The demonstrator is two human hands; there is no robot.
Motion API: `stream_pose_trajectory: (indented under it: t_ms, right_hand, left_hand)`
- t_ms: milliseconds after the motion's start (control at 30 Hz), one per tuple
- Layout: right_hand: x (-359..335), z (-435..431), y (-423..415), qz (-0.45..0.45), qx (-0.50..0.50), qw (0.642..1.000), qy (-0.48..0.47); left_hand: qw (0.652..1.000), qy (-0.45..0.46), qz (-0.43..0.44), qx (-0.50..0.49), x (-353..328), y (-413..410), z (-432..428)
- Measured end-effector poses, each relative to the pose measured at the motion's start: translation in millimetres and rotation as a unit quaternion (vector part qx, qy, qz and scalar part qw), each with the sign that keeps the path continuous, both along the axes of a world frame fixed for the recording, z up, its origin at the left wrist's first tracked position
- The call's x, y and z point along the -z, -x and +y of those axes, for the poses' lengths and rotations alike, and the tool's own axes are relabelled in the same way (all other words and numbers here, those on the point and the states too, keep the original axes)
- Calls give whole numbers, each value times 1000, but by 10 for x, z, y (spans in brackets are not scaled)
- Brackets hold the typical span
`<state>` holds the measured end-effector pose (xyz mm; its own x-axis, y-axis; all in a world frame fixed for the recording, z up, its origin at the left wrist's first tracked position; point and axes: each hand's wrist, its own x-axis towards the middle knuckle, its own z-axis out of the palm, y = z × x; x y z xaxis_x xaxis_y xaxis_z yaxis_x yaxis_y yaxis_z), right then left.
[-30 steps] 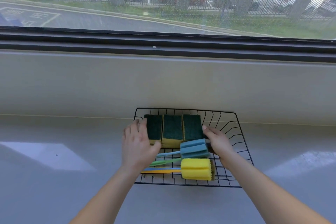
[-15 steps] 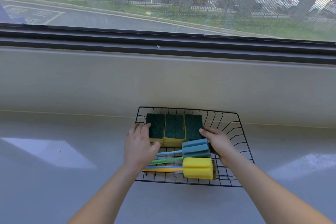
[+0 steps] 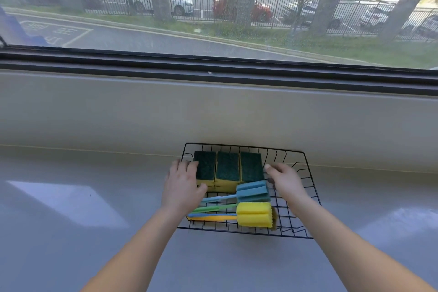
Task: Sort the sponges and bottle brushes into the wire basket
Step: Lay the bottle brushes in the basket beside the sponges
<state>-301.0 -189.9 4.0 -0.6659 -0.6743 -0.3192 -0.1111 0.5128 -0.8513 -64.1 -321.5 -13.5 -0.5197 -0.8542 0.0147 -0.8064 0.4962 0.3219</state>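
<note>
A black wire basket [image 3: 305, 173] stands on the grey counter against the wall. Three green-topped yellow sponges [image 3: 227, 170] stand side by side in its back left part. In front of them lie bottle brushes: one with a blue foam head [image 3: 253, 191], one with a yellow foam head [image 3: 254, 214], and coloured handles [image 3: 213, 214] pointing left. My left hand [image 3: 181, 187] rests against the left end of the sponge row, fingers straight. My right hand [image 3: 285, 181] lies inside the basket, fingertips at the right end of the row.
The grey counter [image 3: 94, 232] stretches left and right of the basket. A beige wall [image 3: 213, 114] rises just behind it, under a dark window frame [image 3: 213, 73]. Outside are a road, a fence and parked cars.
Both hands stay at the two ends of the sponge row. My right hand has slid a little to the right and back, and its fingers have straightened. The camera view has shifted slightly.
</note>
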Motion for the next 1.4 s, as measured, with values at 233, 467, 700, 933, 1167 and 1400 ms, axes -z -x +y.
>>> stream_pose_trajectory:
  t_ms: [233,467,700,933,1167,1400]
  right_hand:
    - [-464,193,-109,112,-87,990,-18]
    - [-905,526,-250,181,-137,974,-19]
    - [-1247,857,-437,229,-158,961,0]
    - [-1146,1144,-576,139,-119,983,-11]
    - [-627,1249,-678,96,-116,982,-112]
    - [-320,1194,-643,107,-140,970,-169]
  left_hand:
    - [1000,14,-21,2,-358,-75,198]
    - [998,66,-13,16,-838,-160,495]
    - [991,130,7,33,-1239,-213,811]
    - [994,104,26,37,-1221,-254,1123]
    - [998,19,-44,45,-562,-436,1291]
    - [988,-57,-21,139,-37,-241,1274]
